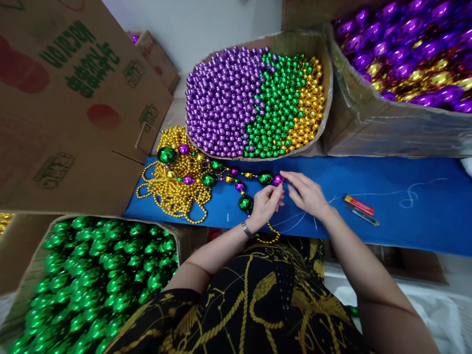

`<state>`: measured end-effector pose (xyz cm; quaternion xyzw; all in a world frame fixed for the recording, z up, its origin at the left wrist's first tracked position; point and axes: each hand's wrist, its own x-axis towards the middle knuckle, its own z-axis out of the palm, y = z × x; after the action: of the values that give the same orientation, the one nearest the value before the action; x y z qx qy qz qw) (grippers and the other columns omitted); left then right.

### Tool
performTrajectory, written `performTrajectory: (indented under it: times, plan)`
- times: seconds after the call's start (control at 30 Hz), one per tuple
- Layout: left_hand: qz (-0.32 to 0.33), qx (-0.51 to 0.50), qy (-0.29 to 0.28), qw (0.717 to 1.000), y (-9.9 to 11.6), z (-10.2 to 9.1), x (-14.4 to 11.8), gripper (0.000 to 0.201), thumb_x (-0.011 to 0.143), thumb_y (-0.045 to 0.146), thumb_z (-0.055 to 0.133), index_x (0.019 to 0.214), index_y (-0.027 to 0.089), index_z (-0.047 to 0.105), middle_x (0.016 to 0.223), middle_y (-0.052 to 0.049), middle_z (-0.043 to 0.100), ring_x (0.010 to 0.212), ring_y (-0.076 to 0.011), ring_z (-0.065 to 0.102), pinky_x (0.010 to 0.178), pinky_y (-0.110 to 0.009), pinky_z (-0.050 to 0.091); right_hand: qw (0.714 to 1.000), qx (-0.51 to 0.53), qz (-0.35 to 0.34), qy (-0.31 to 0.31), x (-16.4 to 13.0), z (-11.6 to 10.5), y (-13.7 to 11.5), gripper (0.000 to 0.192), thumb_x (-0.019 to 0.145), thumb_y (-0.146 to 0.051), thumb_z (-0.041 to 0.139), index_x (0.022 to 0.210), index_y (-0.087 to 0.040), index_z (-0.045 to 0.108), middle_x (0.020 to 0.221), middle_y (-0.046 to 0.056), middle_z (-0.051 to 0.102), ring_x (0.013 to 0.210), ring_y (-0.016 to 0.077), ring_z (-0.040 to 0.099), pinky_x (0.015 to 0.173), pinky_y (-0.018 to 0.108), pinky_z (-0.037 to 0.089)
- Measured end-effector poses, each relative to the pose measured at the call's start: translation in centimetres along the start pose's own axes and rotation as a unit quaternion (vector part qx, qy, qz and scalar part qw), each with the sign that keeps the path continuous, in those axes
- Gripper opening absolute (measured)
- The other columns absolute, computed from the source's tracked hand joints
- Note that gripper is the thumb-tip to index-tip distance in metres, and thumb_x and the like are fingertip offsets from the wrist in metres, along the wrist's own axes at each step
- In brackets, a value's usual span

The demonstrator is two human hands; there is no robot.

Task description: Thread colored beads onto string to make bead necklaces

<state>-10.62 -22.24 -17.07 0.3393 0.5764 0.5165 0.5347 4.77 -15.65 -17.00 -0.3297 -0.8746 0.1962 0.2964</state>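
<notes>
My left hand (264, 204) has its thumb and fingers pinched together at the end of a bead string, just below a shiny purple bead (278, 180). Bent over from the other side, my right hand (308, 193) has its fingers stretched out, with the fingertips at that bead. Large green beads (264, 178), along with purple and gold ones, run leftward on the string. Another green bead (245, 203) hangs on a strand beside my left wrist. White thread (295, 221) trails under my hands. The exact grip on the thread is hidden by my fingers.
A heap of gold bead strands (180, 196) lies left on the blue cloth (391, 172). A lighter (359, 204) and a box cutter (363, 215) lie right. Behind stands a carton of small beads (224, 103); cartons of purple-gold (401, 49) and green beads (106, 280) flank me.
</notes>
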Motion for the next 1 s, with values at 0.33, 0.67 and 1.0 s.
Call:
performTrajectory:
  times: [0.33,0.67,1.0]
  plan:
    - [-0.126,-0.155,-0.004,0.980,1.5,1.0,1.0,0.056,0.074,0.068,0.067,0.073,0.013,0.062,0.059,0.002,0.056,0.039,-0.0026,0.043,0.036,-0.018,0.024,0.997,-0.055,0.033,0.031,-3.3,0.5,-2.6,0.059,0.095,-0.036,0.053,0.151,-0.023,0.037,0.146,0.014,0.047,0.130,0.0278,0.051,0.106,0.046,0.049]
    - [-0.197,-0.223,-0.022,0.955,3.0,0.9,1.3,0.047,0.081,0.058,0.067,0.075,0.011,0.063,0.063,0.000,0.057,0.043,-0.0018,0.044,0.037,-0.017,0.024,0.991,-0.103,-0.080,0.029,-7.4,1.7,-5.9,0.048,0.087,-0.042,0.067,0.126,-0.014,0.057,0.115,0.014,0.067,0.103,0.0229,0.065,0.086,0.035,0.055]
    - [-0.195,-0.221,-0.047,0.954,3.0,0.7,0.8,0.052,0.071,0.063,0.073,0.075,0.012,0.061,0.060,0.001,0.057,0.042,-0.0032,0.046,0.037,-0.016,0.029,0.966,-0.184,-0.171,0.066,-7.3,2.8,-6.2,0.034,0.088,-0.030,0.069,0.117,-0.014,0.062,0.107,0.008,0.073,0.091,0.0181,0.069,0.090,0.035,0.054]
